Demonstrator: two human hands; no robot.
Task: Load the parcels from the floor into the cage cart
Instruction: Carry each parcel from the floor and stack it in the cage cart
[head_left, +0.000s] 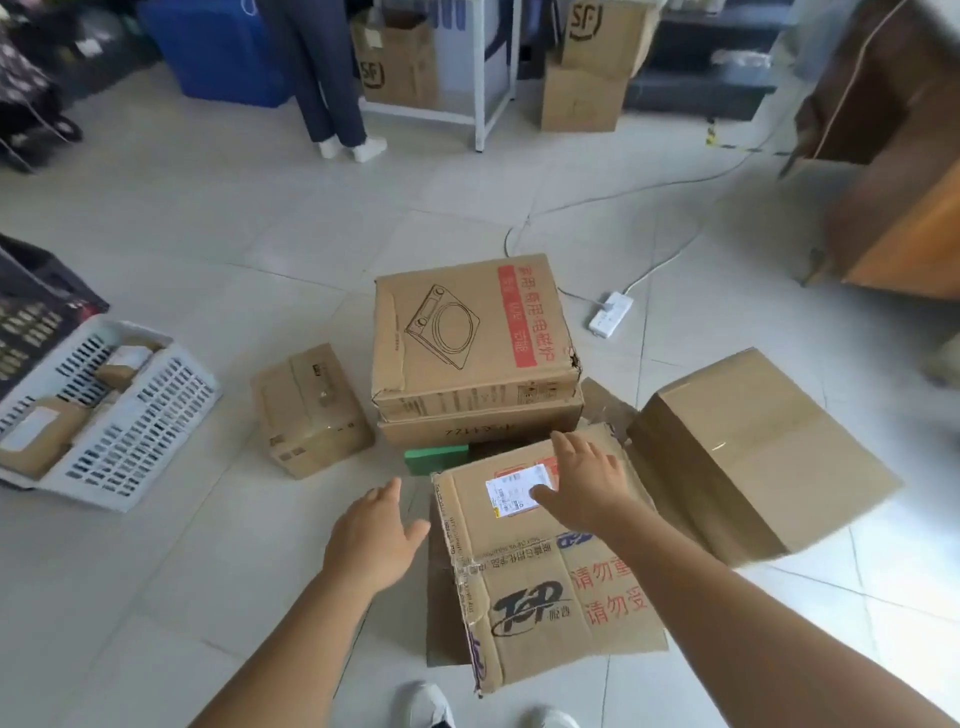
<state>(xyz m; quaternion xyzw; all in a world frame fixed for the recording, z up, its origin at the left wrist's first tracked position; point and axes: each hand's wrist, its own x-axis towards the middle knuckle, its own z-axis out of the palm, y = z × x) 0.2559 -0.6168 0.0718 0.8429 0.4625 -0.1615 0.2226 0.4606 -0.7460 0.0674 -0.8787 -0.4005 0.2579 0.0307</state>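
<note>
Parcels include this large brown taped cardboard box (540, 561), probably stiff, bulky: grip opposite side edges; right hand (587, 480) flat on top, left hand (371, 540) open beside.

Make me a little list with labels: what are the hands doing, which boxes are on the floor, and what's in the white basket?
right hand: flat over the TOP box, by its white label
left hand: open, beside that box, not touching it
cooker box: stacked on a flatter box
small box: left of the stack
plain box: right, tilted
white basket: holds small parcels
</note>
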